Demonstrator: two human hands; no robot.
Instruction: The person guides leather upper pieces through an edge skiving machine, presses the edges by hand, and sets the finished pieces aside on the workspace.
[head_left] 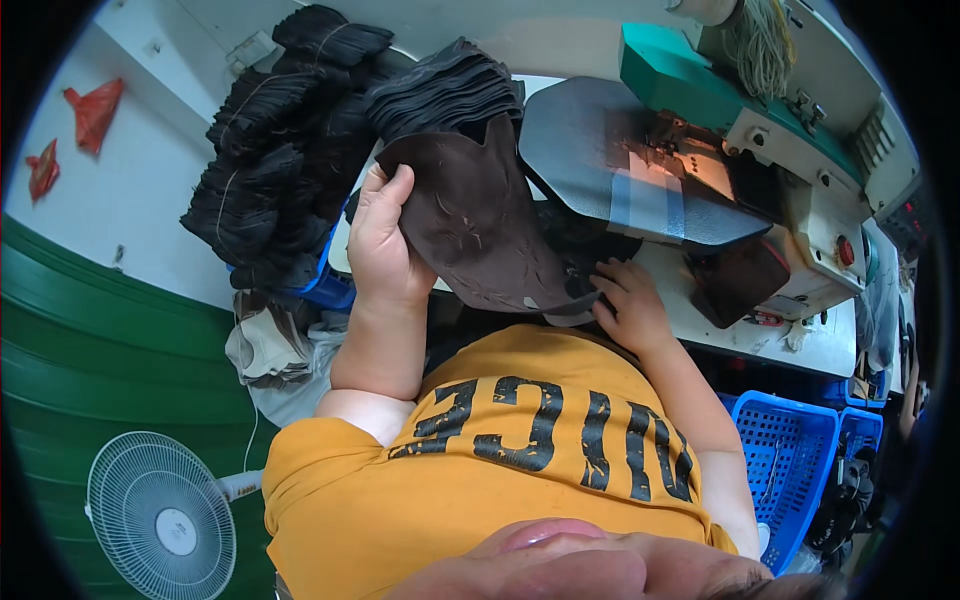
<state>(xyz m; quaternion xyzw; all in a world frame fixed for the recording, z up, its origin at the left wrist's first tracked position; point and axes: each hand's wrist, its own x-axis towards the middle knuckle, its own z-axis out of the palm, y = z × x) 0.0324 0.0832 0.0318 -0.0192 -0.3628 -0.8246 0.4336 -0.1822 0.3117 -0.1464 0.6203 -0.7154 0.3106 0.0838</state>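
My left hand (385, 235) is closed on the left edge of a dark brown cut material piece (475, 215), its thumb on the upper face. Loose threads and small marks show on that face, and the lower edge curls up pale. At the piece's lower right corner, my right hand (632, 305) has its fingers bent over the edge, pinching it; the thumb is partly hidden. Behind the piece lies a stack of black cut pieces (440, 90). To the right stands a green and white sewing machine (740, 110), its lamp lit over a dark work plate (570, 150).
Tied black bundles (255, 170) heap up at the left over a blue crate (335, 285). A white fan (165, 520) stands at lower left. A blue basket (790, 460) sits at lower right, beyond the white table's edge (835, 340). A dark red box-like part (740, 275) hangs beside the machine.
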